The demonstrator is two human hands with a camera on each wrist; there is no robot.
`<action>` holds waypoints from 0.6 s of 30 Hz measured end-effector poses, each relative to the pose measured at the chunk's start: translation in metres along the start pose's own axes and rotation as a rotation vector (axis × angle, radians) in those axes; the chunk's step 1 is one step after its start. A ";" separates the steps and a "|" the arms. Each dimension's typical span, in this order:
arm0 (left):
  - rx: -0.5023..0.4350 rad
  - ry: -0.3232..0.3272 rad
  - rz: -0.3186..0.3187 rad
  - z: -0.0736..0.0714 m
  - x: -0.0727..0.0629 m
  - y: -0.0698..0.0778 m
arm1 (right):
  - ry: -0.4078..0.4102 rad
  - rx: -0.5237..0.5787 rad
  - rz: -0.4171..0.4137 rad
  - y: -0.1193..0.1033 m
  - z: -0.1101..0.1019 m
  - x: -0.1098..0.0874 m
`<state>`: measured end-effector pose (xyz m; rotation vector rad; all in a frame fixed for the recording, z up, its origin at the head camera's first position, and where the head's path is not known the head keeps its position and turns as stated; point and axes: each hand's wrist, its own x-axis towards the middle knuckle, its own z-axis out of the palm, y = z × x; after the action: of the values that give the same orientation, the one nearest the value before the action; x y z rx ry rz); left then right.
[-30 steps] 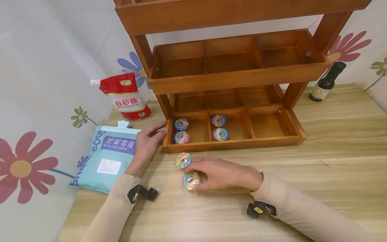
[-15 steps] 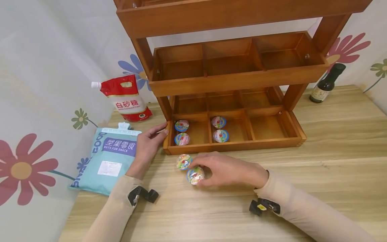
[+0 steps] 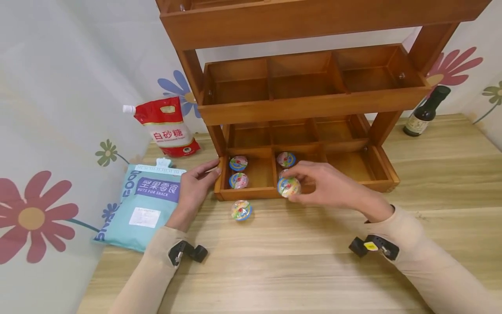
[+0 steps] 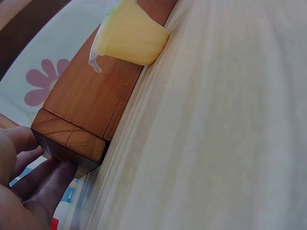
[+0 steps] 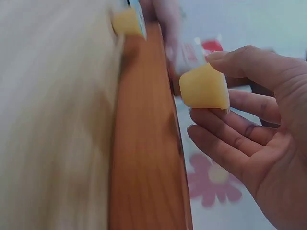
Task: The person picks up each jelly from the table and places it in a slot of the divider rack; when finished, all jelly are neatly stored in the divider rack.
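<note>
The right hand [image 3: 333,187] pinches a yellow jelly cup [image 3: 289,187] between thumb and fingers, the remaining fingers spread loosely, and holds it above the front board of the rack's bottom tier, at the middle compartment. The left hand [image 3: 196,187], fingers extended and only slightly bent, touches the left end of the same tier without enclosing anything. A second yellow cup [image 3: 241,210] stands on the desk [image 3: 274,270], just in front of the left compartment. Within that compartment, two pink cups [image 3: 239,180] sit one behind the other along its left side; the middle compartment contains a further cup [image 3: 286,159] and, nearer the front, another partly hidden by the held one. Outward from the wooden rack [image 3: 313,107]: a teal nut bag [image 3: 117,220] and red-and-white sugar pouch [image 3: 168,131] at left; a dark bottle [image 3: 425,113] at right.
</note>
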<state>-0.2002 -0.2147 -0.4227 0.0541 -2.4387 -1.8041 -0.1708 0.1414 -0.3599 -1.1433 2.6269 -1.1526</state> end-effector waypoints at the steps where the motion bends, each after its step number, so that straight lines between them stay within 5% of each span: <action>1: 0.001 0.002 0.000 0.000 0.000 0.000 | 0.019 -0.012 0.016 0.004 -0.006 -0.003; 10: 0.004 0.007 -0.005 0.000 -0.001 0.000 | 0.150 -0.051 0.196 0.035 -0.056 -0.019; 18: 0.005 0.010 -0.004 0.002 -0.001 0.000 | 0.214 -0.118 0.249 0.056 -0.072 -0.025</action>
<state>-0.1996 -0.2131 -0.4232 0.0692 -2.4379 -1.7951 -0.2098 0.2271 -0.3508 -0.7123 2.9271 -1.1396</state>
